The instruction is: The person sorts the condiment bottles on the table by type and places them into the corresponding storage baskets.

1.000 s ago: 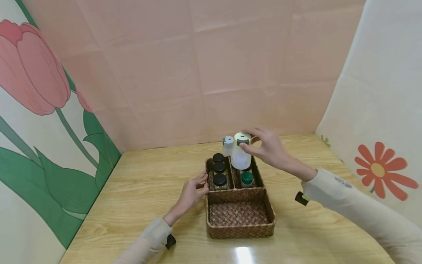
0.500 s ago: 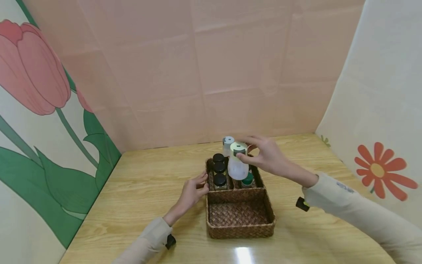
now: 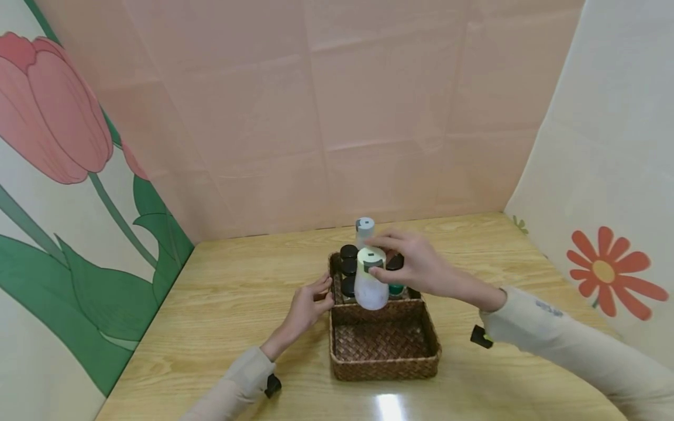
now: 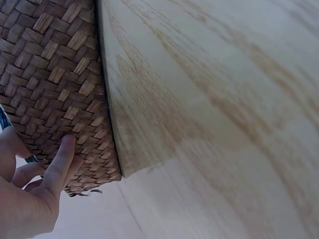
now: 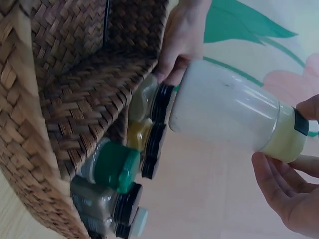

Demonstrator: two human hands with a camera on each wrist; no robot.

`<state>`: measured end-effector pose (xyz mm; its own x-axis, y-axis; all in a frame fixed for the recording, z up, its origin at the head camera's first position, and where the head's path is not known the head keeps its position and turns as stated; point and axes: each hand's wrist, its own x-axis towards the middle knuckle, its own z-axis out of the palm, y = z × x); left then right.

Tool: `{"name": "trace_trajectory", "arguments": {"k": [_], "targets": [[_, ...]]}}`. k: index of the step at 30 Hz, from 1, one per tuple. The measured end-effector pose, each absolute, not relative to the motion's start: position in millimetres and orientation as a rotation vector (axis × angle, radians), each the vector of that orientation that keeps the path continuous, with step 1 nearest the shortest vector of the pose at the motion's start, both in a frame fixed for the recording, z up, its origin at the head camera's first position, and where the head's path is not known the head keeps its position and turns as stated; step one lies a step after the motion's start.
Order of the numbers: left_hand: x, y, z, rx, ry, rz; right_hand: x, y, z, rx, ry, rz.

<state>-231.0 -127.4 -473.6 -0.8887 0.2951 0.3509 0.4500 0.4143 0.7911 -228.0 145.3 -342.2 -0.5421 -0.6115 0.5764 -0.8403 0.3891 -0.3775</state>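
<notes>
My right hand (image 3: 416,266) pinches a seasoning shaker (image 3: 371,290) by its pale yellow-green lid, thumb at the dark grey flap. Its cloudy, clear body hangs over the partition of the brown woven basket (image 3: 386,369), overlapping the jars behind in the head view. My left hand (image 3: 309,304) rests with its fingers against the basket's left outer wall; in the left wrist view a fingertip (image 4: 68,142) lies on the weave. Black-lidded jars (image 3: 348,266) fill the basket's back left compartment. A green-lidded jar (image 5: 117,167) and more black-lidded ones stand in the back right compartment.
Behind the jars stands another shaker with a pale blue-grey lid (image 3: 365,224). The wide front compartment (image 3: 379,341) has a bare woven floor. Around the basket is a wood-grain table (image 3: 237,304), bordered by a pink backdrop (image 3: 263,146) and printed side sheets.
My right hand has carried the shaker down, left and toward me, from above the back right compartment to above the partition. My left hand and the basket stay put.
</notes>
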Motion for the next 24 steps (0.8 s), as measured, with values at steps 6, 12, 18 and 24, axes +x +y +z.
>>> {"name": "trace_trajectory", "arguments": {"k": [6, 12, 18, 24], "targets": [[-232, -127, -473, -0.666, -2.508, -1.463, -221, 139, -349, 1.336, -2.381, 0.916], [-233, -127, -473, -0.656, -2.522, -1.478, -216, 134, -354, 1.38, -2.486, 0.923], [-232, -128, -473, -0.67, -2.51, -1.472, -213, 130, -360, 1.459, -2.507, 0.889], [-231, -128, -473, -0.653, -2.53, -1.45, -213, 127, -367, 1.524, -2.538, 0.885]]}}
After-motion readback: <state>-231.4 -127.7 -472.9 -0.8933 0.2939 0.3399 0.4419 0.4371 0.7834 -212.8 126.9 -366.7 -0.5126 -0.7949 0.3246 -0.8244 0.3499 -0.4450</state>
